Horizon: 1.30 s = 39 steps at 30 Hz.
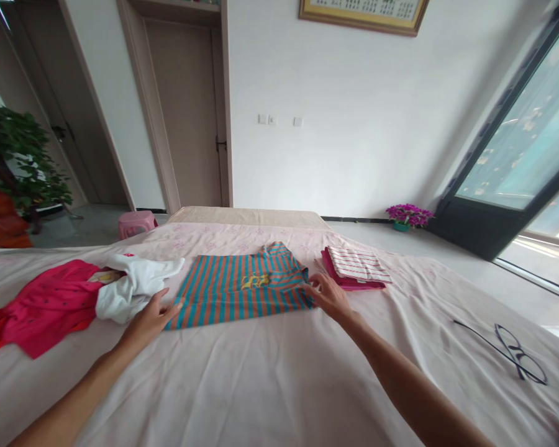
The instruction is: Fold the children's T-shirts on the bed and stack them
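A striped shirt in teal and brown, with a yellow print, lies folded lengthwise on the bed. My left hand rests at its left end, fingers apart and touching the edge. At the opposite end my right hand has its bent fingers closed on the shirt's edge near the sleeve. Just beyond my left hand lies a crumpled white garment, against a loose pink-red garment. Right of my right hand sits a small stack of folded clothes, a red-and-white striped one on top of a crimson one.
A pale pink sheet with wrinkles covers the bed. Black-framed glasses lie on it at the right. On the floor beyond are a pink stool and a pot of purple flowers.
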Motion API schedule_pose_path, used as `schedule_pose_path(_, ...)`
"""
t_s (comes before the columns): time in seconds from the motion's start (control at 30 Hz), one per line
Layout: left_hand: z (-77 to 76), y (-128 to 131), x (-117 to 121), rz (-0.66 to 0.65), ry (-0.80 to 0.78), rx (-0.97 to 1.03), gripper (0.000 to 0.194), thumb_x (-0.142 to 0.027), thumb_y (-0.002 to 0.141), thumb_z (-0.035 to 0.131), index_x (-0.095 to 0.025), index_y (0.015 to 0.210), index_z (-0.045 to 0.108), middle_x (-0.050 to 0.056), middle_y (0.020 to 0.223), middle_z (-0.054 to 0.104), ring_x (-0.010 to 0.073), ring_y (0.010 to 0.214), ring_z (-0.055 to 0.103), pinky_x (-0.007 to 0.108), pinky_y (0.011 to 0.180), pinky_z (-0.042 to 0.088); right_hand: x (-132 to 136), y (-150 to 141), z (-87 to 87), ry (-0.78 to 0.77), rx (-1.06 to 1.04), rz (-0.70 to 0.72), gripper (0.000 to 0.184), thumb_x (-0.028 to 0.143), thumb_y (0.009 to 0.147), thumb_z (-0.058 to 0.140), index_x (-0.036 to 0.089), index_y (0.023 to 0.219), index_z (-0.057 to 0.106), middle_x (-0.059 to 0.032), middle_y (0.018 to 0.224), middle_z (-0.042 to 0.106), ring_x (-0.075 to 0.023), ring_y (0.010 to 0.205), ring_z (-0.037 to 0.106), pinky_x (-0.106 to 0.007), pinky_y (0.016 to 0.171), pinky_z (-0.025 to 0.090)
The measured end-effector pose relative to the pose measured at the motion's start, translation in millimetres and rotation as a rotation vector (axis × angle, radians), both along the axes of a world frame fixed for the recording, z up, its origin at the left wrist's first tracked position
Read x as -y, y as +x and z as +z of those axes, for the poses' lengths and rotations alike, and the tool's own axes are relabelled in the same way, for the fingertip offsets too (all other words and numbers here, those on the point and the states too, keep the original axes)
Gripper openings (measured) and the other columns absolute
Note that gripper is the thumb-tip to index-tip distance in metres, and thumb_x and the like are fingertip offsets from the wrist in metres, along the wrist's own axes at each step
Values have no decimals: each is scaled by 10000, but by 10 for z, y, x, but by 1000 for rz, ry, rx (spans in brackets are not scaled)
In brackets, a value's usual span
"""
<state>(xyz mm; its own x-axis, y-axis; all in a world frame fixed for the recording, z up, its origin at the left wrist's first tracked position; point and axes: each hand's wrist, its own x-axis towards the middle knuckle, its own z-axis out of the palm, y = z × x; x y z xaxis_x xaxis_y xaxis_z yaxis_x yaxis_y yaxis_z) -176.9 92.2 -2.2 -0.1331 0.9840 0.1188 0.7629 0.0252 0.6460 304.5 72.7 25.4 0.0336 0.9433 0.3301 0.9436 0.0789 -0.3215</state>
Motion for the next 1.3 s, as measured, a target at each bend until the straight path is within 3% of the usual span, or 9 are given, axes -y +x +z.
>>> schedule_pose_path(0.1, -8, 58, 129, -17, -11, -7, 669, -480, 778, 524, -160, 1361, 454, -8, 740, 690, 204, 669, 669, 287, 641, 489, 268, 97, -197, -15, 98, 44, 318, 490, 805, 644, 234, 993, 658, -57, 1000, 650, -228, 975, 580, -288, 800, 418)
schedule_pose_path(0.2, 44, 207, 164, 22, 29, 0, 585, -437, 816, 483, -179, 1341, 484, -7, 749, 696, 185, 671, 667, 275, 656, 491, 293, 127, -271, -2, 104, 60, 200, 385, 864, 565, 235, 943, 673, -51, 956, 658, -215, 962, 571, -285, 816, 408)
schedule_pose_path(0.37, 98, 236, 177, -9, 73, 62, 544, -416, 819, 467, -166, 1297, 538, 54, 962, 739, 200, 785, 689, 297, 742, 528, 274, 257, -166, -60, -85, 83, 257, 335, 894, 442, 209, 793, 643, -25, 792, 656, -185, 790, 580, -271, 714, 408)
schedule_pose_path(0.53, -127, -46, 462, -251, -30, 47, 494, -419, 800, 484, -201, 1224, 613, 49, 1117, 718, 227, 1020, 668, 306, 891, 514, 698, 544, -92, -310, -201, 96, 208, 313, 822, 493, 194, 801, 663, 17, 688, 641, -145, 658, 565, -236, 611, 374)
schedule_pose_path(0.67, -263, -184, 637, -335, -108, 34, 476, -468, 830, 497, -205, 1202, 635, 60, 1218, 682, 232, 1108, 635, 302, 951, 478, 955, 637, 29, -466, -189, 119, 239, 286, 789, 540, 214, 942, 709, -2, 813, 705, -162, 733, 613, -240, 624, 383)
schedule_pose_path(0.87, -95, -24, 435, -164, -184, -37, 511, -503, 834, 512, -218, 1253, 584, 42, 1007, 738, 224, 941, 693, 278, 799, 502, 584, 124, 286, -198, 86, 49, 277, 311, 894, 500, 250, 1088, 689, -51, 1046, 689, -207, 968, 600, -281, 792, 385)
schedule_pose_path(1.03, -35, 177, 431, -91, -93, -172, 334, -358, 843, 495, -276, 1136, 631, 12, 1067, 719, 193, 968, 675, 249, 783, 482, 115, -283, 94, -94, 254, -57, 323, 342, 925, 517, 225, 1211, 613, -98, 1162, 625, -257, 1090, 505, -346, 910, 334)
schedule_pose_path(1.2, -87, 162, 537, -124, 206, -184, 300, -363, 916, 407, -250, 1080, 631, 27, 1099, 678, 164, 972, 645, 241, 823, 484, -58, -193, -89, -143, 245, -84, 228, 282, 952, 459, 235, 1010, 675, -72, 1058, 653, -235, 1028, 513, -345, 885, 320)
schedule_pose_path(1.3, -114, 125, 535, -136, 202, -297, 295, -281, 909, 402, -250, 1056, 656, 31, 1062, 680, 166, 928, 656, 258, 803, 495, -37, -132, -87, -101, 258, -118, 256, 283, 963, 432, 237, 1013, 679, -88, 1045, 653, -250, 1025, 515, -363, 877, 331)
